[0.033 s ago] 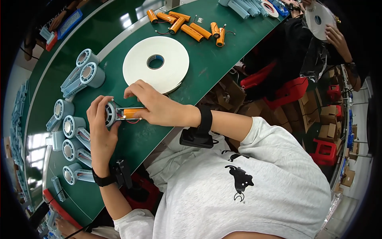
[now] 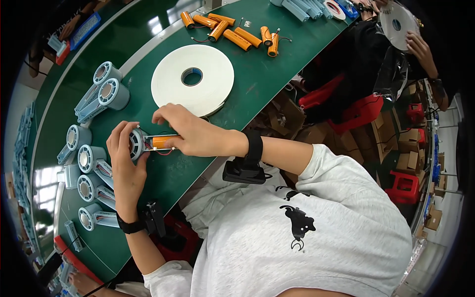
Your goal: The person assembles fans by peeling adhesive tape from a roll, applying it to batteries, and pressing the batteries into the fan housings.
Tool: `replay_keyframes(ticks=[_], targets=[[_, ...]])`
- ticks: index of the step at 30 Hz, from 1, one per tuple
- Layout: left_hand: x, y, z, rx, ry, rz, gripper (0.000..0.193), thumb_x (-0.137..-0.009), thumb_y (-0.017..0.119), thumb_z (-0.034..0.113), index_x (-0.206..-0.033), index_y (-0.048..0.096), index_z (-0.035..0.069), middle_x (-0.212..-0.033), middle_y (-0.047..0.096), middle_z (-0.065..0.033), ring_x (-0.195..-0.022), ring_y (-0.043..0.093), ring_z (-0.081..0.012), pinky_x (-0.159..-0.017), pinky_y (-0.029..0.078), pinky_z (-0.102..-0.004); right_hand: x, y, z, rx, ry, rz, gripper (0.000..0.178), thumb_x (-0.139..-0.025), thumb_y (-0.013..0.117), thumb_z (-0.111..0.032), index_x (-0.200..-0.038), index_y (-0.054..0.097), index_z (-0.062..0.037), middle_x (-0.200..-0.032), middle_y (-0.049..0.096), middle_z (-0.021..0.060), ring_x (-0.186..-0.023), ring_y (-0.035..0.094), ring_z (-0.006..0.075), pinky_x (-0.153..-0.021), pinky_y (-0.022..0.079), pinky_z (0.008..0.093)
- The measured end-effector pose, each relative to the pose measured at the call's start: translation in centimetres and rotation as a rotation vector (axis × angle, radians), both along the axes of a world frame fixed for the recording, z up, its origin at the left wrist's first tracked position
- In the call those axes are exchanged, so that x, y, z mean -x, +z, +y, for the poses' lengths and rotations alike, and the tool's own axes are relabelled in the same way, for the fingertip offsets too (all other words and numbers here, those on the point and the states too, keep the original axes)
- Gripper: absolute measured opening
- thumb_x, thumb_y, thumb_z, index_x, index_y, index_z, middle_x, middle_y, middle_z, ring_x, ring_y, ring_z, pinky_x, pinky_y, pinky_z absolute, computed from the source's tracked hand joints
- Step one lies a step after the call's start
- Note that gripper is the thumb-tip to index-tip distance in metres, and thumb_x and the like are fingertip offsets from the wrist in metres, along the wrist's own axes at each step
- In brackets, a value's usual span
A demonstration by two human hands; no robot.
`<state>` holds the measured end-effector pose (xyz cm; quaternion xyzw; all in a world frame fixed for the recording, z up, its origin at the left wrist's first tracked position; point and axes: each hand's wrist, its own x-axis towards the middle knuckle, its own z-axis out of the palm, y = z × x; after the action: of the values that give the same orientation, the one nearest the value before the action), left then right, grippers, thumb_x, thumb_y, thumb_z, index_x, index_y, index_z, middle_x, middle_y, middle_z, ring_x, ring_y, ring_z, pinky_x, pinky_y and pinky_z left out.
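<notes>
My left hand grips the round head of a light-blue handheld fan, fingers on its far side and thumb on the near side. The fan's handle is uncovered and points right. Inside the handle lies an orange cylindrical battery, with thin red wires beside it. My right hand covers the handle's far end. Its thumb presses at the battery's right end, while the index finger is raised and bent above. The part of the battery under my right hand is hidden.
A large white tape roll lies just beyond my right hand. Several orange batteries with leads lie farther back. More light-blue fans line the left side of the green table. At upper right, another person's hand holds a white disc.
The view has shifted very slightly. My right hand's raised fingers sit a little lower, and both hands stay on the fan.
</notes>
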<state>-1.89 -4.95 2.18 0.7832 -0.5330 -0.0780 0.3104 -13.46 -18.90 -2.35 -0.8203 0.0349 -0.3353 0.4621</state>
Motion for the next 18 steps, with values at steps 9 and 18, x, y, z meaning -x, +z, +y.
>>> replay_keyframes(ticks=[9, 18], targets=[[1.4, 1.1, -1.1, 0.147, -0.002, -0.243, 0.062, -0.058, 0.06, -0.018, -0.114, 0.05, 0.006, -0.122, 0.046, -0.0103, -0.117, 0.041, -0.0297, -0.092, 0.038, -0.0389, -0.7, 0.9, -0.8, -0.131, 0.199, 0.414, 0.03, -0.08, 0.052, -0.003, -0.109, 0.053, 0.0049, -0.082, 0.06, 0.0142, -0.071, 0.059, 0.0267, -0.066, 0.047, 0.0364], [-2.1, 4.3, -4.6, 0.262, 0.007, -0.299, 0.06, -0.067, 0.061, -0.012, -0.122, 0.047, 0.005, -0.125, 0.045, -0.013, -0.119, 0.041, -0.0303, -0.096, 0.036, -0.0383, -1.8, 3.9, -5.6, -0.413, 0.539, 0.313, 0.026, -0.084, 0.052, -0.009, -0.107, 0.057, 0.0028, -0.075, 0.061, 0.0086, -0.059, 0.057, 0.012, -0.053, 0.045, 0.0254]])
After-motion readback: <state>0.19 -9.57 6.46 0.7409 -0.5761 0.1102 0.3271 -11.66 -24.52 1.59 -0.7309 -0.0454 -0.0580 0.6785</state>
